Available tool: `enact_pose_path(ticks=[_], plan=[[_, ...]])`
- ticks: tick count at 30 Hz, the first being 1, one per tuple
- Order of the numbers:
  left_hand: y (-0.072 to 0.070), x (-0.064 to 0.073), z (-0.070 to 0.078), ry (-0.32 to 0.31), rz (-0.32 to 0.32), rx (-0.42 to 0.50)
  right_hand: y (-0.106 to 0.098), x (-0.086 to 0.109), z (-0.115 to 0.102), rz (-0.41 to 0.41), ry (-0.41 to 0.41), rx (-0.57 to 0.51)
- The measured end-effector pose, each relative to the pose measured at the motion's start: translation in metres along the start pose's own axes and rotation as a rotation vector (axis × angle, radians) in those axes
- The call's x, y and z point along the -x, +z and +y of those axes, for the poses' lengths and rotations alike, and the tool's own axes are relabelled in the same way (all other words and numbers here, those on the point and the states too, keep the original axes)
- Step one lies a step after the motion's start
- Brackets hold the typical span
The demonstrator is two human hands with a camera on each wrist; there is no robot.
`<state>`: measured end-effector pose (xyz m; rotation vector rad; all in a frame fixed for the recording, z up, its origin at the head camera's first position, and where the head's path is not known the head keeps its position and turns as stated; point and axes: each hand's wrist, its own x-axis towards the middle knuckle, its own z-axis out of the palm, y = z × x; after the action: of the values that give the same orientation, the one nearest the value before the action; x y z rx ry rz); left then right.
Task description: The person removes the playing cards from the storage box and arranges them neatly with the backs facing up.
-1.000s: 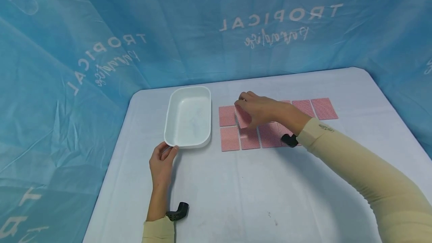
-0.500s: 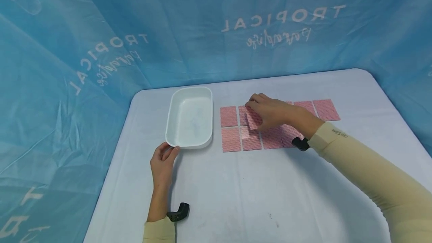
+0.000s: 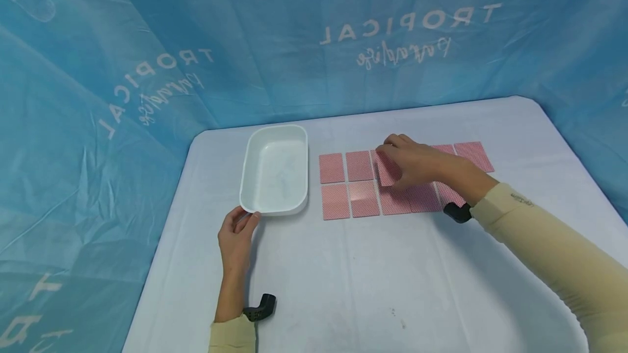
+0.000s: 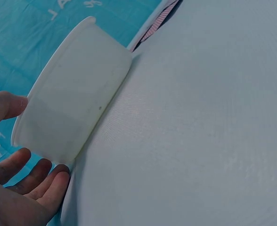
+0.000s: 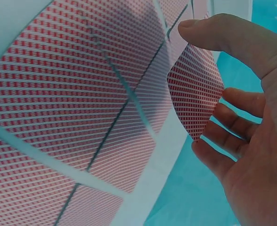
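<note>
Red-and-white patterned playing cards lie face down in two rows on the white cloth, right of a white dish. Over the upper row, my right hand holds a playing card of the same pattern by its edges, thumb on one side and fingertips on the other. The held card is bent and tilted in the right wrist view. My left hand grips the dish's near left corner, its thumb at the rim and its fingers round the outside. Part of the rows is hidden under my right hand and forearm.
The white cloth covers the table, with a few small dark marks near the front. Blue curtains with mirrored lettering hang behind and to the left. A black wrist camera sits on each wrist.
My right hand has moved to the right along the upper row with the playing card, and the second card from the left now shows fully. The left hand stays at the dish.
</note>
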<state>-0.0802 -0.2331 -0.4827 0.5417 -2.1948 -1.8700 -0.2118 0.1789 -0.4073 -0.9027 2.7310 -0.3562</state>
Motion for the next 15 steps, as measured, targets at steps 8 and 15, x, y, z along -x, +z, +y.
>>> enact_pose_path(ticks=[8, 15], plan=[[0.001, 0.002, -0.003, 0.013, 0.005, -0.008, 0.006, 0.014, 0.014, 0.027, 0.03, -0.012], [0.001, 0.0, 0.0, 0.01, 0.005, -0.019, 0.004, 0.032, 0.028, 0.024, 0.089, -0.039]])
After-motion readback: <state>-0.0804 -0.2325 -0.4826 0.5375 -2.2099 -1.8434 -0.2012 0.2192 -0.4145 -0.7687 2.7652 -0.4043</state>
